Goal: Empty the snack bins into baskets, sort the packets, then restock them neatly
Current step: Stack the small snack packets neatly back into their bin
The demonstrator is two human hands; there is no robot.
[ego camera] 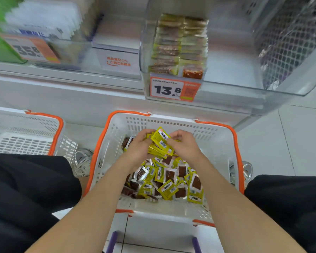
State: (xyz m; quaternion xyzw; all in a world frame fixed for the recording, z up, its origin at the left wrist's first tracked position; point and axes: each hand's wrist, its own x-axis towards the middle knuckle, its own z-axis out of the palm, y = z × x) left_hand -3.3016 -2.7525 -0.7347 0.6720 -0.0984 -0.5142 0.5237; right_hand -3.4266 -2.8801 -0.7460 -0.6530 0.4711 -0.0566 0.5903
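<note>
A white basket with orange rim (171, 209) sits on the floor between my knees, holding several loose yellow snack packets (169, 178). Above the pile, my left hand (138, 146) grips a stack of yellow packets (161, 145) from the left. My right hand (185, 145) pinches the same stack from the right, one packet tilted up on top. On the shelf above, a clear snack bin (226, 73) holds two neat rows of packets (179, 46) behind a 13.8 price tag (174, 89).
A second white basket (24, 128) stands at the left, showing a bare mesh bottom. Clear bins with white packets (44, 24) and a 35.8 tag sit upper left. A mesh basket (290, 39) hangs upper right. Purple handles (113, 241) lie near the bottom edge.
</note>
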